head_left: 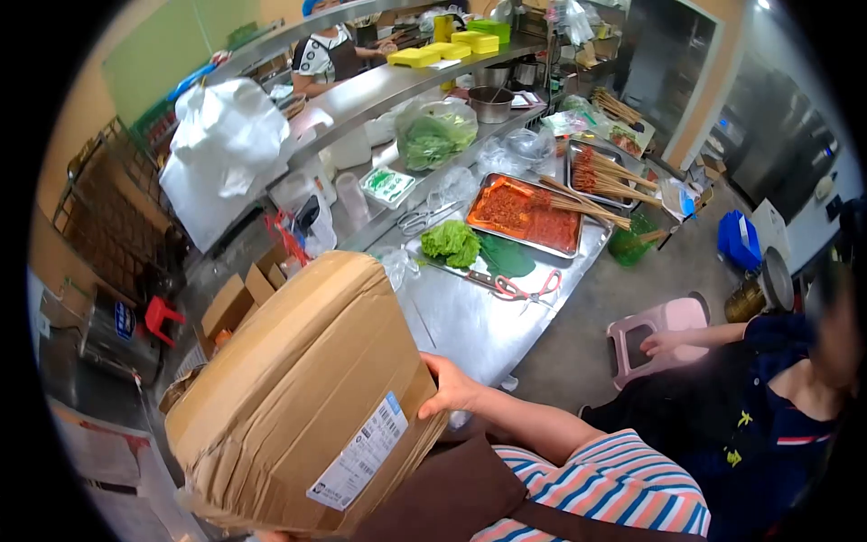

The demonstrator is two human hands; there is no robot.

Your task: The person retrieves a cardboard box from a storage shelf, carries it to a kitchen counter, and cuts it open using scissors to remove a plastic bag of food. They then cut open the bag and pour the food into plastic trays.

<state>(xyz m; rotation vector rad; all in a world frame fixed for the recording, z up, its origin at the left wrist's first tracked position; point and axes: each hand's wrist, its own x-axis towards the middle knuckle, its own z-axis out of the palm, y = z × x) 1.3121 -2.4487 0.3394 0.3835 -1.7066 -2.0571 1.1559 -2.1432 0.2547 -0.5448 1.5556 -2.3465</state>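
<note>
A large taped cardboard box (298, 388) with a white shipping label (359, 456) fills the lower left, tilted close to my body. My right hand (449, 388) grips its right side, thumb on the face near the edge; the other fingers are mostly hidden. Only a sliver of my left hand (271, 536) shows under the box's bottom edge, where it supports the box. Just beyond the box is a steel table (442, 316) with lettuce (450, 244), red-handled scissors (533, 291) and a tray of red seasoned food (524, 215) with skewers.
At right a person in dark clothes (759, 388) reaches toward a pink stool (659, 334). Another person (323, 59) stands behind the steel shelf (379, 86). Opened cartons (230, 307) lie left of the table. A blue container (739, 239) is on the floor.
</note>
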